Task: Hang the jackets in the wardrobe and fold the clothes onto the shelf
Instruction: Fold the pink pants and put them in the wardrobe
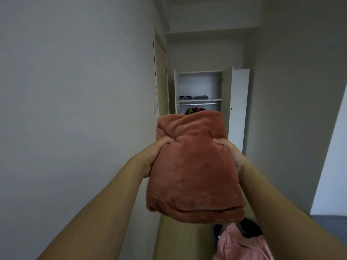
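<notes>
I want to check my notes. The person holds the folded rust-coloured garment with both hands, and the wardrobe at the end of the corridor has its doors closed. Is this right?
Not quite. The wardrobe stands open: the head view shows its shelf with folded clothes on it. The rest is right: left hand and right hand both hold the folded rust-coloured garment.

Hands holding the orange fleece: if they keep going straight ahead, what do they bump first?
Probably the open wardrobe; the hallway looks free before it, though depth is unclear. Both hands, left and right, grip the fleece.
</notes>
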A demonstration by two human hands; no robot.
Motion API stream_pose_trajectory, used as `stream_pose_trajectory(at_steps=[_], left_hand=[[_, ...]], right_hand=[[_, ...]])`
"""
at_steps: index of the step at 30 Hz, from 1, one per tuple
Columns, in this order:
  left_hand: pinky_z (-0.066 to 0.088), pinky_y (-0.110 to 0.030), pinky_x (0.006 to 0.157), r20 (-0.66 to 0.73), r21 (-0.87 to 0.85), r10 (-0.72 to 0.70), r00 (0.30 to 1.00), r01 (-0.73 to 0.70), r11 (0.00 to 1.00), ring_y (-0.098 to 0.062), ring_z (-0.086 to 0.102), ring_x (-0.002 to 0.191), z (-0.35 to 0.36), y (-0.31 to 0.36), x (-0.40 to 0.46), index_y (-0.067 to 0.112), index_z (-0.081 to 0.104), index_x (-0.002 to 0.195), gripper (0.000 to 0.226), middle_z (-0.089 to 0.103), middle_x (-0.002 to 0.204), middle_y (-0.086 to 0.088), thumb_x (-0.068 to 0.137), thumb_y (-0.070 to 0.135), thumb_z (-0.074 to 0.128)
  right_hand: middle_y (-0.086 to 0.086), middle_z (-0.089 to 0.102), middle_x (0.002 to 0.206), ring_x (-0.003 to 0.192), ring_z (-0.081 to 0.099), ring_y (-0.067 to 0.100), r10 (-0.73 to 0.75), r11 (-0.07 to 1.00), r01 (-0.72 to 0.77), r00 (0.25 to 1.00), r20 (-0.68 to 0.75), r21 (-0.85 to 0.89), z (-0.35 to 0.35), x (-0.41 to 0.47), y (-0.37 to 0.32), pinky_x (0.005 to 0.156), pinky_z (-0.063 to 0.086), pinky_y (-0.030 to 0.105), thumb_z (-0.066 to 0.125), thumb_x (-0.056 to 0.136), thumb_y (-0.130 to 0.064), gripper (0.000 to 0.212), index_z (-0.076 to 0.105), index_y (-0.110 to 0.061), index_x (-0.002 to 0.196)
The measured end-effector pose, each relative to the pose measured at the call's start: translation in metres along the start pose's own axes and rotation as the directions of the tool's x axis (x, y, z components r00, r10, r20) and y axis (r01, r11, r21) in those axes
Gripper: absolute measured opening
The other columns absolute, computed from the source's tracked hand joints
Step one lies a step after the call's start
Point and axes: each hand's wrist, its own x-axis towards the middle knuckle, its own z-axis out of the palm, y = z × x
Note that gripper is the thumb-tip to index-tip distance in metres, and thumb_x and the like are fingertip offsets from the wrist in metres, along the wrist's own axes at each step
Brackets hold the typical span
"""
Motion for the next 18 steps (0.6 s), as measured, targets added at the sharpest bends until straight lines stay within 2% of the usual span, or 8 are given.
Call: stream_pose_trajectory(at_steps=[3, 6, 10, 14, 16, 18], left_hand=[[0.055, -0.039, 0.088, -0.04, 0.052, -0.019, 0.999, 0.021, 0.998, -0.024, 0.071, 0.096, -0.035, 0.002, 0.081, 0.025, 0.073, 0.111, 0.051, 0.074, 0.105, -0.008, 0.068, 0.053, 0.07], [0.051, -0.046, 0.097, -0.084, 0.077, -0.029, 0.996, 0.036, 0.996, -0.023, 0.069, 0.103, -0.073, -0.001, 0.171, 0.029, 0.07, 0.115, 0.056, 0.074, 0.108, -0.002, 0.069, 0.061, 0.065], [0.051, -0.044, 0.098, -0.006, -0.014, 0.017, 1.0, -0.017, 1.0, -0.022, 0.07, 0.103, -0.118, -0.001, 0.299, 0.026, 0.072, 0.115, 0.058, 0.073, 0.111, -0.004, 0.074, 0.067, 0.062], [0.053, -0.041, 0.095, 0.062, -0.092, 0.07, 0.996, -0.064, 0.994, -0.024, 0.07, 0.103, -0.145, 0.019, 0.429, 0.025, 0.069, 0.119, 0.06, 0.073, 0.112, -0.008, 0.076, 0.066, 0.065], [0.053, -0.041, 0.094, 0.063, -0.091, 0.077, 0.995, -0.071, 0.993, -0.025, 0.07, 0.103, -0.148, 0.034, 0.495, 0.025, 0.07, 0.118, 0.063, 0.073, 0.111, -0.008, 0.071, 0.068, 0.07], [0.053, -0.042, 0.094, 0.016, -0.064, 0.075, 0.997, -0.074, 0.995, -0.025, 0.069, 0.103, -0.145, 0.045, 0.564, 0.022, 0.068, 0.12, 0.063, 0.071, 0.115, -0.009, 0.073, 0.064, 0.071]], right_hand=[[0.016, 0.071, 0.108, 0.089, 0.071, 0.032, 0.026, 0.996, -0.029, 0.999, -0.027, -0.089, -0.004, 0.084, 0.01, 0.069, 0.058, 0.041, 0.078, 0.071, -0.033, 0.058, 0.058, -0.014, 0.122], [0.017, 0.067, 0.116, 0.099, 0.068, 0.034, -0.015, 0.976, -0.007, 0.995, -0.098, -0.216, -0.005, 0.173, 0.018, 0.084, 0.056, 0.046, 0.081, 0.067, -0.035, 0.067, 0.054, -0.018, 0.126], [0.007, 0.075, 0.095, 0.084, 0.073, 0.026, -0.04, 0.929, 0.001, 0.995, -0.096, -0.369, -0.008, 0.293, 0.022, 0.07, 0.057, 0.034, 0.077, 0.069, -0.039, 0.046, 0.064, -0.021, 0.109], [0.008, 0.075, 0.094, 0.082, 0.073, 0.027, -0.058, 0.894, -0.021, 0.985, -0.163, -0.447, -0.025, 0.409, 0.013, 0.069, 0.057, 0.034, 0.073, 0.07, -0.044, 0.049, 0.065, -0.018, 0.11], [0.009, 0.072, 0.103, 0.091, 0.071, 0.031, -0.094, 0.886, -0.026, 0.968, -0.234, -0.464, -0.042, 0.462, 0.01, 0.081, 0.056, 0.041, 0.073, 0.063, -0.053, 0.063, 0.061, -0.021, 0.117], [0.01, 0.058, 0.123, 0.109, 0.06, 0.036, -0.126, 0.882, -0.039, 0.94, -0.316, -0.47, -0.063, 0.512, 0.008, 0.097, 0.048, 0.05, 0.071, 0.055, -0.063, 0.077, 0.056, -0.028, 0.123]])
